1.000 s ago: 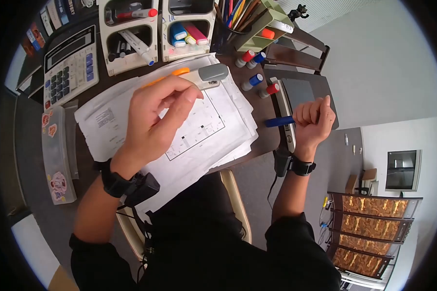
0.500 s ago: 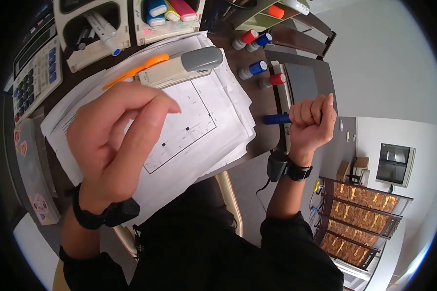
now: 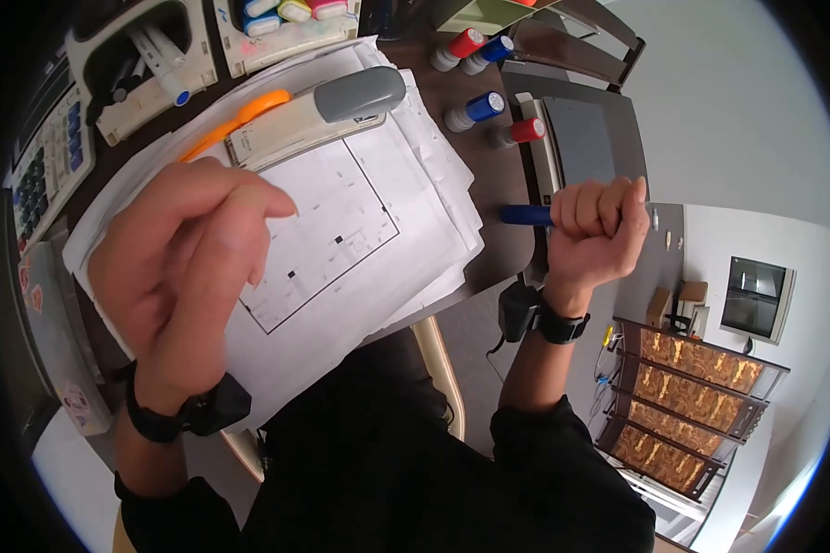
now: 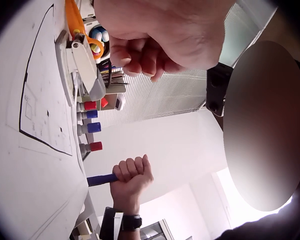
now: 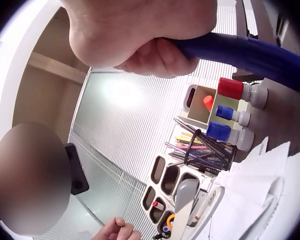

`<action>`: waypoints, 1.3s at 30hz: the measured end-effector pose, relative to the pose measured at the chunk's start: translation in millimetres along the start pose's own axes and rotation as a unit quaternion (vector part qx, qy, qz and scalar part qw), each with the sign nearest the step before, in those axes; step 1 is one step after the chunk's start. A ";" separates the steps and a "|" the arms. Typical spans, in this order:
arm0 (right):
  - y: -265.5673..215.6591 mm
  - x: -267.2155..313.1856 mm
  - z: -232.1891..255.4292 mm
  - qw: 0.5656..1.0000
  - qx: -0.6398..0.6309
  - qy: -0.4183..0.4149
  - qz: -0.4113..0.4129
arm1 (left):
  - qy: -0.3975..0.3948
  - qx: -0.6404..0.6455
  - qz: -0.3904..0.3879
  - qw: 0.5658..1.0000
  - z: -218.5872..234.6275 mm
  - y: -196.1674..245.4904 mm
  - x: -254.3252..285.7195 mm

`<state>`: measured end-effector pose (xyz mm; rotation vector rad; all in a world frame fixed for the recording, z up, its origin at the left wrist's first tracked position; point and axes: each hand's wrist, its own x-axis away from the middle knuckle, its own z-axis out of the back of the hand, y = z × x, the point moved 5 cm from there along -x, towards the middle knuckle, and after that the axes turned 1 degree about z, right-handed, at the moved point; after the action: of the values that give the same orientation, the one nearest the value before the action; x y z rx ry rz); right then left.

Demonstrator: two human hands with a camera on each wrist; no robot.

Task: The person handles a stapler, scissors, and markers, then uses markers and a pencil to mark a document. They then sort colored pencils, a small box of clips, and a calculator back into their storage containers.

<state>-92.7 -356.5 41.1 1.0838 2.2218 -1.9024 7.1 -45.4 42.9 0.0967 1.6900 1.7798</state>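
My right hand (image 3: 592,230) grips a dark blue pen-shaped rod (image 3: 526,215), thumb pointing up. The rod sticks out of the fist toward the table; its free end shows in the right wrist view. Over the left side of the paper stack (image 3: 341,304) hovers my left hand (image 3: 171,263), loosely curled, with nothing visible between thumb and fingers. A printed line drawing is on the top sheet. Beyond this hand a large beige stapler (image 3: 281,138) with a grey end lies on the paper, beside orange-handled scissors (image 3: 240,120). Small bottles (image 3: 473,111) with red and blue caps stand right of the papers.
Holders (image 3: 152,88) with pens and highlighters line the back, with a calculator (image 3: 51,166) at the left. A long clear case (image 3: 51,323) with stickers lies at the left edge. A dark flat-topped device (image 3: 576,138) sits beyond the table's right edge.
The head view has shifted closer over the papers, so the stapler and bottles appear higher. My left hand has moved left, away from the stapler. My right hand keeps hold of the blue rod.
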 end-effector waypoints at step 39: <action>25.4 69.5 -65.8 0.974 0.217 -0.068 -0.018 | 0.142 -0.028 -0.132 0.981 32.5 33.7 -3.4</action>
<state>-105.6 -265.0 5.5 0.9142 1.8124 -2.4685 11.6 -17.0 79.9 -0.4069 1.7510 1.6961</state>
